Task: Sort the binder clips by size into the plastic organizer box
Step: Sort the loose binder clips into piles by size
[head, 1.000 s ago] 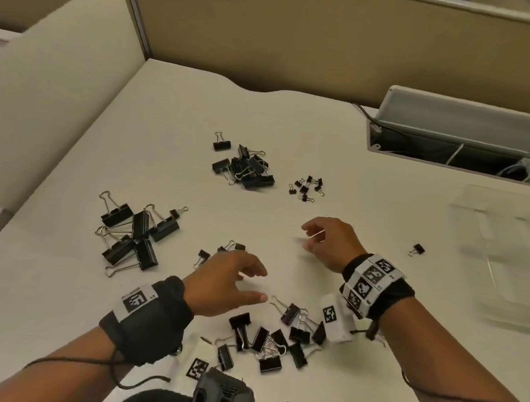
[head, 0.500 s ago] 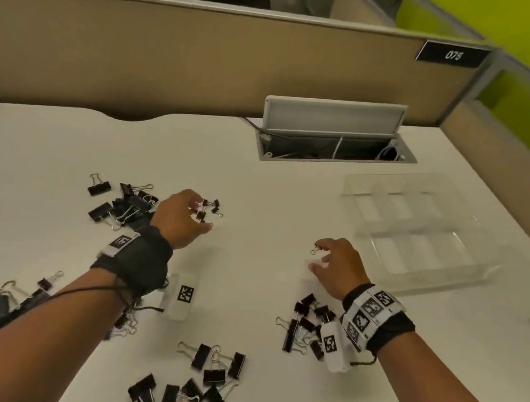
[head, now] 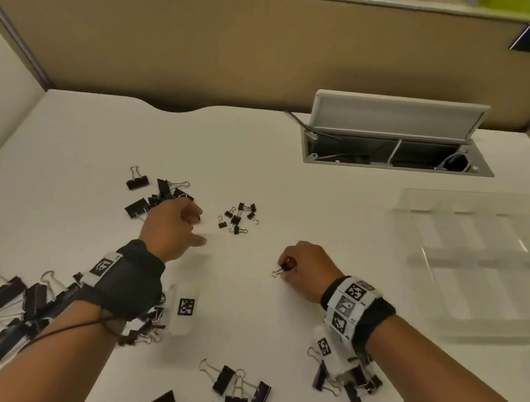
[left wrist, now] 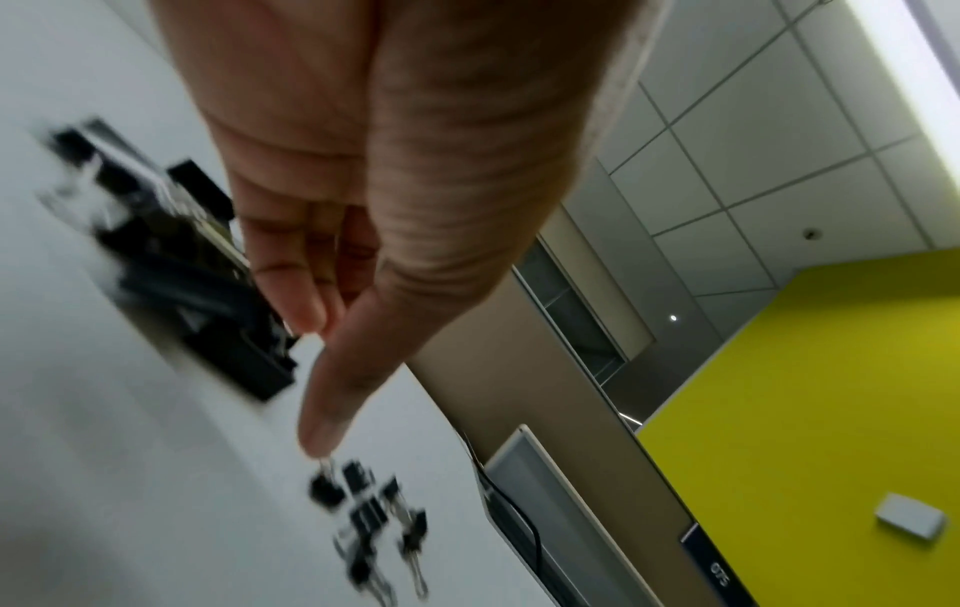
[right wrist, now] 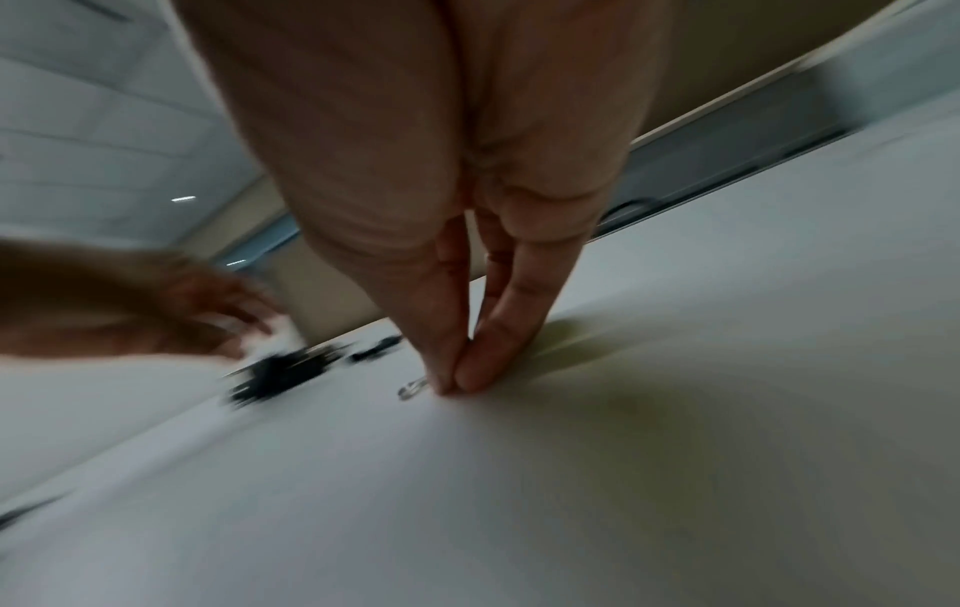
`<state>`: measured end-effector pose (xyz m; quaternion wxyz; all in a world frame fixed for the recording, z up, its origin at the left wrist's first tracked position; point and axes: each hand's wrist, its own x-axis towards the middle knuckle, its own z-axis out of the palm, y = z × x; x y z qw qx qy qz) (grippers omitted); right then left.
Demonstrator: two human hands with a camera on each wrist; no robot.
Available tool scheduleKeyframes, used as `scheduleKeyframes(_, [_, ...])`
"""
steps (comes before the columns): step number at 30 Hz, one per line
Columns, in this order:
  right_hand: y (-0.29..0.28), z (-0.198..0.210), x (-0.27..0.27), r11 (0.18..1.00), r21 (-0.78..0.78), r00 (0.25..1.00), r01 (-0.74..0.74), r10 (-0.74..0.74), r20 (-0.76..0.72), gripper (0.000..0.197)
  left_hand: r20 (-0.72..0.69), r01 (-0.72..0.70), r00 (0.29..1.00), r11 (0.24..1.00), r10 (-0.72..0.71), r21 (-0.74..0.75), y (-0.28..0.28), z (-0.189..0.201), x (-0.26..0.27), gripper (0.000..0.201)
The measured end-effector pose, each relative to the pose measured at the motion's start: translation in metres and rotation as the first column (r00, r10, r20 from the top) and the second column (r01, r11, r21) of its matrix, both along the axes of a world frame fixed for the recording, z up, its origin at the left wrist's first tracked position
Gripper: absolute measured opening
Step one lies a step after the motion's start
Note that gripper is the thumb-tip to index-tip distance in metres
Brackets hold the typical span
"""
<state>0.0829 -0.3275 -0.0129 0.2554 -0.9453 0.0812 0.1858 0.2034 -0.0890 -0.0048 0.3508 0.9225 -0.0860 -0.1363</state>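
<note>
My right hand [head: 286, 267] pinches a small black binder clip [head: 279, 271] against the white table, mid-right; in the right wrist view my thumb and forefinger [right wrist: 452, 386] meet on it and only its wire handle [right wrist: 413, 388] shows. My left hand [head: 197, 226] hovers with loosely curled fingers and holds nothing, between a pile of medium clips [head: 146, 195] and a cluster of small clips [head: 239, 217]. The left wrist view shows the left hand [left wrist: 311, 378] above the small clips [left wrist: 368, 517]. The clear plastic organizer box [head: 472, 334] stands at the right, with nothing visible in it.
Large clips [head: 6, 311] lie at the near left. More medium clips lie at the near edge [head: 230, 390] and under my right wrist [head: 346, 383]. An open cable hatch [head: 393, 149] sits at the back, with partition walls behind and to the left.
My left hand has pulled back from the small-clip cluster toward the medium pile. My right hand has closed its thumb and forefinger on a small clip on the table.
</note>
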Motion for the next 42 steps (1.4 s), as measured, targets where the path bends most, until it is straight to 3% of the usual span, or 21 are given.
scheduleKeyframes(6, [0.111, -0.007, 0.016, 0.937, 0.077, 0.940, -0.340, 0.341, -0.007, 0.024, 0.070, -0.068, 0.995, 0.997, 0.070, -0.043, 0.023, 0.020, 0.009, 0.023])
scheduleKeyframes(10, [0.153, -0.012, 0.012, 0.909, 0.141, 0.918, -0.392, 0.396, 0.004, 0.021, 0.061, -0.050, 0.997, 0.995, 0.056, -0.085, 0.018, 0.033, 0.020, 0.019])
scheduleKeyframes(12, [0.159, -0.010, 0.010, 0.911, 0.222, 0.936, -0.346, 0.350, 0.024, 0.020, 0.017, -0.017, 1.000, 0.997, 0.018, -0.077, 0.013, 0.033, 0.026, 0.023])
scheduleKeyframes(14, [0.145, -0.004, 0.017, 0.939, 0.267, 0.976, -0.216, 0.204, 0.070, 0.021, -0.051, 0.025, 0.998, 0.998, -0.028, -0.057, 0.005, 0.031, 0.029, 0.030])
scheduleKeyframes(17, [0.089, 0.001, 0.044, 0.981, 0.190, 0.978, 0.028, -0.066, 0.200, 0.026, -0.097, 0.108, 0.990, 0.994, -0.105, 0.020, -0.008, 0.015, 0.024, 0.043])
scheduleKeyframes(20, [0.033, -0.001, 0.068, 0.978, 0.099, 0.972, 0.182, -0.194, 0.132, 0.061, -0.104, 0.205, 0.976, 0.965, -0.189, 0.167, -0.024, -0.009, 0.013, 0.054])
scheduleKeyframes(22, [0.014, -0.006, 0.079, 0.986, 0.048, 0.985, 0.161, -0.163, 0.050, 0.087, -0.112, 0.216, 0.974, 0.958, -0.198, 0.187, -0.034, -0.020, 0.010, 0.060])
scheduleKeyframes(24, [0.012, -0.010, 0.088, 0.997, 0.027, 0.997, 0.074, -0.075, 0.027, 0.098, -0.090, 0.210, 0.976, 0.957, -0.196, 0.198, -0.043, -0.025, 0.010, 0.061])
scheduleKeyframes(29, [0.026, -0.013, 0.110, 0.994, 0.018, 0.993, -0.112, 0.111, 0.034, 0.087, -0.009, 0.218, 0.975, 0.952, -0.221, 0.217, -0.060, -0.024, 0.012, 0.036])
scheduleKeyframes(34, [0.026, -0.018, 0.118, 0.991, 0.045, 0.989, -0.129, 0.125, 0.081, 0.069, -0.017, 0.204, 0.979, 0.974, -0.204, 0.099, -0.072, -0.021, 0.008, 0.028])
scheduleKeyframes(39, [0.019, -0.021, 0.109, 0.995, 0.085, 0.991, -0.054, 0.043, 0.126, 0.065, -0.064, 0.038, 0.997, 0.998, -0.042, -0.057, -0.074, -0.022, 0.001, 0.056])
scheduleKeyframes(42, [0.019, -0.019, 0.110, 0.994, 0.109, 0.993, -0.017, 0.004, 0.119, 0.076, -0.099, 0.034, 0.995, 0.999, -0.033, 0.004, -0.071, -0.023, 0.007, 0.083])
